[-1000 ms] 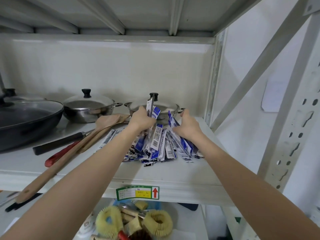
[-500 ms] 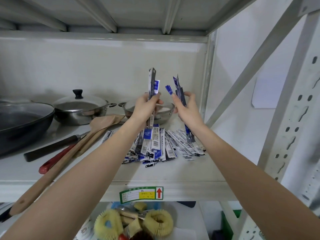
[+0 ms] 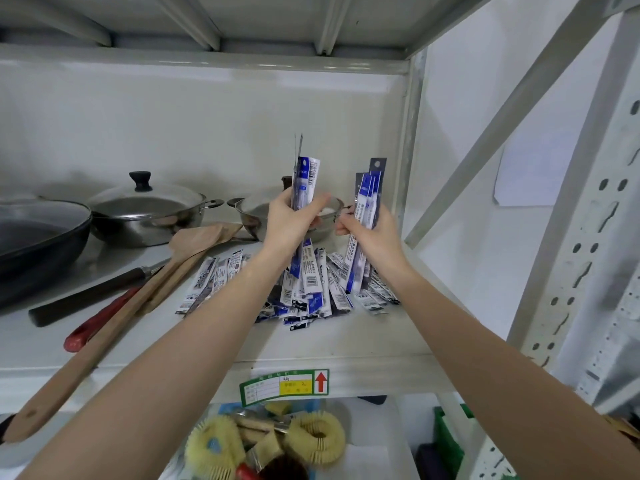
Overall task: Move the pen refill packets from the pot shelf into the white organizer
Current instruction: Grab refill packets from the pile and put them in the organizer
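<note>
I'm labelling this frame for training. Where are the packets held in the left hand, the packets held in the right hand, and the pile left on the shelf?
Left-hand packets (image 3: 305,181), head view: upper blue part.
Right-hand packets (image 3: 367,199), head view: blue middle.
Shelf pile (image 3: 313,292), head view: centre of heap.

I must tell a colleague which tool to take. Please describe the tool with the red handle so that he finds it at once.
Look at the pot shelf, left of the pile of packets. Several long tools lie there side by side, between the black pan and the packets. The red-handled tool lies between the black handle and the wooden spatulas; only it is red.
</note>
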